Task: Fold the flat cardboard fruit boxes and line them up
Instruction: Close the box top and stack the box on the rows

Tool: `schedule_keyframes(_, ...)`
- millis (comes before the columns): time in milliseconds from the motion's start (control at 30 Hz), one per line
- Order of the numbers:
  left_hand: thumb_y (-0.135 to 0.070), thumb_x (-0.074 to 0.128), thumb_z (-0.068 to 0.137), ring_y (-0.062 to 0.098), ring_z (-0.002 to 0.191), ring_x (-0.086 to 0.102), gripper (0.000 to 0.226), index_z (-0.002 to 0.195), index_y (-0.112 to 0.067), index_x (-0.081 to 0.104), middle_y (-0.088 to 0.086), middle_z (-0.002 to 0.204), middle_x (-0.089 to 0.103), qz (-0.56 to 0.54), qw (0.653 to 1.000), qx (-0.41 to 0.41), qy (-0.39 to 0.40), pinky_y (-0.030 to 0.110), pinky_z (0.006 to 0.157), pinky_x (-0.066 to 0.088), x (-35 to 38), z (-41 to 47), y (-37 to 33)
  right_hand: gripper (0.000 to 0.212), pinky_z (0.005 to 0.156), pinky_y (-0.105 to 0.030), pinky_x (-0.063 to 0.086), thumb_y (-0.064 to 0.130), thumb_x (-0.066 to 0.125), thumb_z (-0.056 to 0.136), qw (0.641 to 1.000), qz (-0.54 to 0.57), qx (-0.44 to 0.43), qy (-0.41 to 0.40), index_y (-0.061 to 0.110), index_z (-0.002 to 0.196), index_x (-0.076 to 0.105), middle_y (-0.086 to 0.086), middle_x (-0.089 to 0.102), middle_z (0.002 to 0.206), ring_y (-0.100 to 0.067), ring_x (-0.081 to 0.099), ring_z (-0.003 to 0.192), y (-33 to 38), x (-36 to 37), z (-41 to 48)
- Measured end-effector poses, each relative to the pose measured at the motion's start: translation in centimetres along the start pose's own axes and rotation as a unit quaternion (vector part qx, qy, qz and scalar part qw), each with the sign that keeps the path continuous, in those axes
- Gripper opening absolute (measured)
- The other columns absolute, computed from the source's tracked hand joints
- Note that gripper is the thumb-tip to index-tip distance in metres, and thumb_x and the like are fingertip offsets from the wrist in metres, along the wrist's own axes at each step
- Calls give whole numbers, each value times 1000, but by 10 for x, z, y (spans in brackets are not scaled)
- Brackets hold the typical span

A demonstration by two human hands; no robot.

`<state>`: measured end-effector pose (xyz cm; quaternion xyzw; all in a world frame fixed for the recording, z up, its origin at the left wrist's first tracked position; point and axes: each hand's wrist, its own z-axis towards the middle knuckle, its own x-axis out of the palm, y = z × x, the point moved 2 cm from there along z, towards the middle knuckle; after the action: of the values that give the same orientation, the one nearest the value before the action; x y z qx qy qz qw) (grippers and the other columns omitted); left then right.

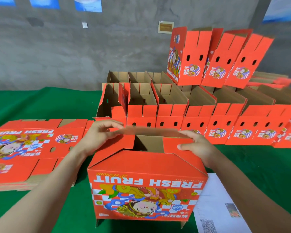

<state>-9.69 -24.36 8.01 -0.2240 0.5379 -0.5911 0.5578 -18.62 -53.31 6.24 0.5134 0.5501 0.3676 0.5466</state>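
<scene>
As the box [146,167] sits beneath them, left hand [100,137] and right hand [197,147] pinch its flap [151,131].

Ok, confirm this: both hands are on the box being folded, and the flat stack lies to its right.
Not quite: the head view shows the flat stack to the left of the box, not the right. The left hand and right hand are both on it.

Bright, even light with only soft shadows beside the box [146,182]. Its far flap [149,132] is smeared by motion blur. Wide-angle distortion tilts the stacked boxes [217,59] at two o'clock; edges look soft.
</scene>
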Motion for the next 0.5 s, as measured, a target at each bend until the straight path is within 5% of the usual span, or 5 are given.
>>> schedule_keyframes(133, -7, 62, 88, 0, 123, 43, 23, 94, -24, 76, -8, 125, 57, 52, 993, -75, 80, 24, 105, 27, -7, -6, 2, 38, 55, -21, 53, -12, 62, 82, 999, 15, -24, -16, 19, 101, 71, -1, 69, 100, -13, 70, 71, -1, 0, -1)
schedule_keyframes(233, -49, 53, 83, -2, 105, 55, 36, 98, -25, 75, -15, 107, 66, 1, 988, -117, 97, 15, 92, 39, -2, -16, 3, 35, 49, -13, 48, -10, 56, 84, 999, 1, -26, -47, 18, 92, 74, 3, 72, 78, -2, 66, 58, -2, 0, -2)
schedule_keyframes(367, -36, 74, 74, 6, 73, 56, 35, 102, -19, 60, -4, 86, 62, 118, 985, -104, 69, 9, 63, 45, 8, -13, 10, 28, 65, -9, 47, 8, 52, 88, 999, 14, -10, -42, 23, 92, 75, 16, 70, 90, 4, 63, 79, 2, 2, -1)
schedule_keyframes(433, -40, 78, 70, 6, 85, 58, 53, 115, -24, 54, -4, 100, 60, 184, 971, -128, 81, 13, 74, 45, 6, -8, 12, 17, 75, -11, 41, 20, 63, 87, 998, -45, -25, -20, 27, 99, 72, 20, 64, 103, 5, 57, 94, 2, 4, -2)
schedule_keyframes(500, -48, 78, 68, 12, 104, 54, 74, 131, -26, 47, -1, 120, 52, 259, 950, -143, 93, 23, 93, 42, 5, -5, 14, 29, 69, -5, 37, 19, 71, 82, 991, -128, -44, -5, 31, 108, 66, 24, 55, 109, 8, 51, 96, -1, 6, -2)
